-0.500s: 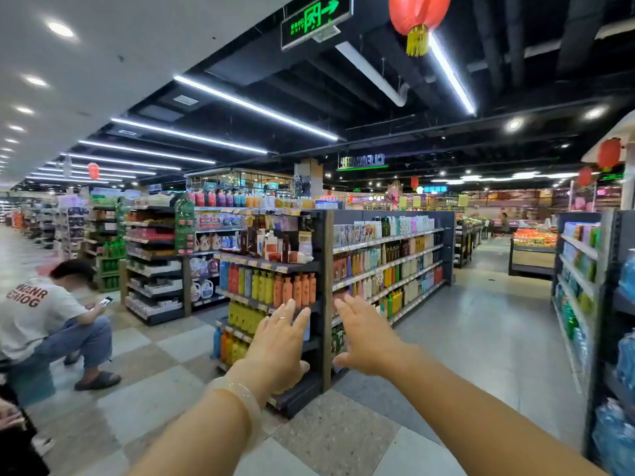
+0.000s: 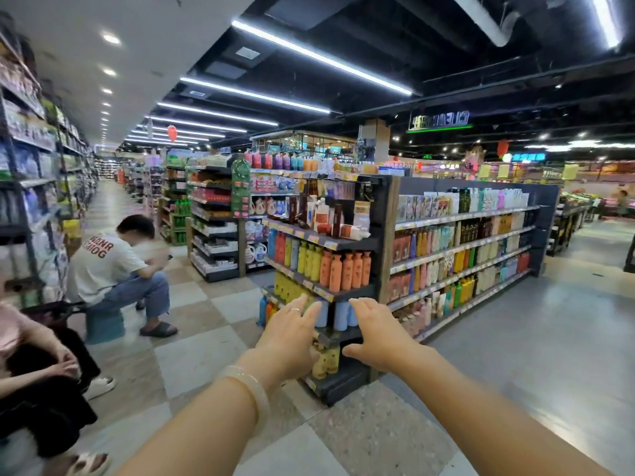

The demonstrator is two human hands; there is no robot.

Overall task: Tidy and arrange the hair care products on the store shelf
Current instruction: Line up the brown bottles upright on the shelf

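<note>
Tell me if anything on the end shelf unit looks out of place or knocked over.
Yes: on the top shelf, an orange-capped bottle lies on its side among upright mixed bottles. The rows below, such as the orange bottles, stand upright in line. Both hands, left and right, hold nothing.

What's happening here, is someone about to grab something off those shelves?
Not yet. A person stands in a shop aisle, left hand and right hand held out open towards an end shelf unit stocked with orange bottles, yellow bottles and light blue bottles. Neither hand holds anything. To the left, a seated person bends forward.
</note>
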